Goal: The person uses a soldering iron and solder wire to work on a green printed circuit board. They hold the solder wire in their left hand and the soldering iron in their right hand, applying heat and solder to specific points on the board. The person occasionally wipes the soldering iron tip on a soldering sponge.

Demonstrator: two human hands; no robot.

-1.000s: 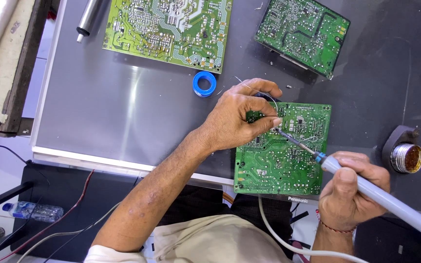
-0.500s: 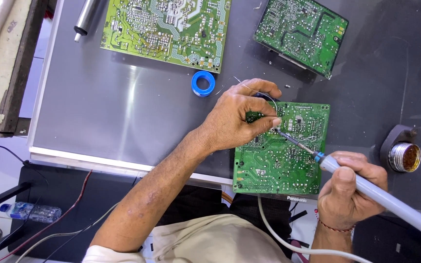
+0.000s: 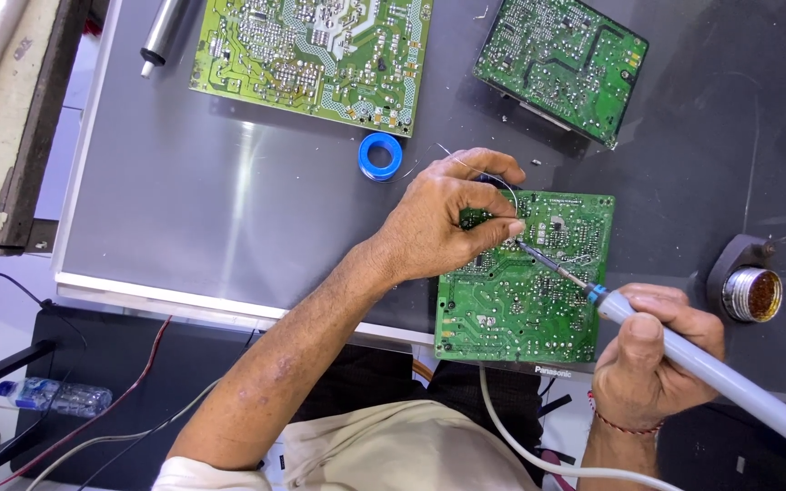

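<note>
A flat green circuit board (image 3: 525,282), dotted with shiny solder points, lies at centre right of the frame on a smooth grey metal tabletop (image 3: 229,209), its lower edge at the table's front rim. The left hand (image 3: 443,223) rests on the board's upper left corner, fingers pinched together on a thin, curling solder wire (image 3: 488,173). The right hand (image 3: 652,359), at lower right, is clenched around a pale blue, tubular soldering iron (image 3: 702,368) whose slim dark tip meets the board just beside the left fingertips. A blue solder spool (image 3: 380,155) sits just above the left hand, and a round tin of brass wool (image 3: 752,293) stands at the right edge.
</note>
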